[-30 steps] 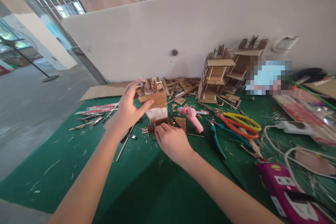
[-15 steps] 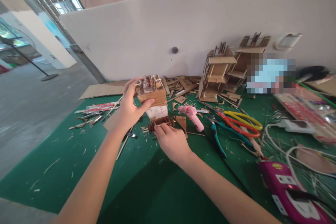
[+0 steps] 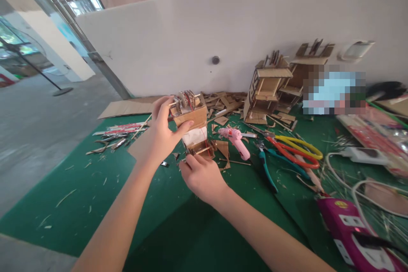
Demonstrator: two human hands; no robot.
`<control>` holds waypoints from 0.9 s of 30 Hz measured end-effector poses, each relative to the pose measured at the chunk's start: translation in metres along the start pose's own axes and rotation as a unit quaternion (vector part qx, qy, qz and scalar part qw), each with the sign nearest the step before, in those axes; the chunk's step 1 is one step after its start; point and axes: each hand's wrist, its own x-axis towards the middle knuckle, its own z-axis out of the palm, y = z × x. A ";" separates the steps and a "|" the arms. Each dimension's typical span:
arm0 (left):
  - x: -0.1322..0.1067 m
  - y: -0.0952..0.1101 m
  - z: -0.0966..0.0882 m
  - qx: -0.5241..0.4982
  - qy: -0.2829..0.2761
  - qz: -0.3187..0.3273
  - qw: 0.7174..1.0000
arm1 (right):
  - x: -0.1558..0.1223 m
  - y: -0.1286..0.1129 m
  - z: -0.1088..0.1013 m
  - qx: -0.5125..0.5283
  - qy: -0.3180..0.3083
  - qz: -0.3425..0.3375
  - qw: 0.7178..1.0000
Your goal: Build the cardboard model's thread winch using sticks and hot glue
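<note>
My left hand [image 3: 163, 132] is closed around the upper part of a small cardboard model [image 3: 190, 115], thumb on its front face and fingers behind it. The model carries wooden sticks and little wheels on top and a white panel with red thread below. My right hand [image 3: 201, 175] is closed in a pinch at the model's lower end [image 3: 202, 148], where a small axle part sits. Both hands hold the model just above the green mat [image 3: 95, 195].
A pink glue gun [image 3: 236, 140], teal pliers [image 3: 265, 165] and yellow-and-red scissors [image 3: 296, 151] lie right of my hands. Cardboard scraps [image 3: 223, 103] and two cardboard houses [image 3: 267, 93] stand by the white wall. A purple power strip [image 3: 347, 229] and white cables [image 3: 357, 178] lie at right; pliers [image 3: 108, 144] at left.
The model has been raised and tilted slightly; my right hand shifted a little left and lower at its base. My left hand keeps its grip.
</note>
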 end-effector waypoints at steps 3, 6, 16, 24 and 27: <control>0.001 -0.001 -0.001 0.006 -0.001 0.002 1.000 | -0.006 0.000 -0.007 0.008 -0.027 -0.022 0.999; 0.002 -0.006 -0.003 -0.008 -0.007 0.002 1.000 | -0.017 0.004 -0.017 0.027 -0.053 -0.018 0.998; -0.017 -0.021 0.006 -0.035 0.027 -0.023 0.999 | -0.049 0.023 -0.046 0.076 -0.053 -0.010 0.996; -0.080 -0.022 -0.020 0.002 -0.137 -0.180 0.974 | -0.060 0.036 -0.054 0.195 0.007 0.096 0.976; -0.094 -0.020 -0.020 0.027 -0.257 -0.218 0.941 | -0.056 0.039 -0.038 0.295 -0.017 0.267 0.917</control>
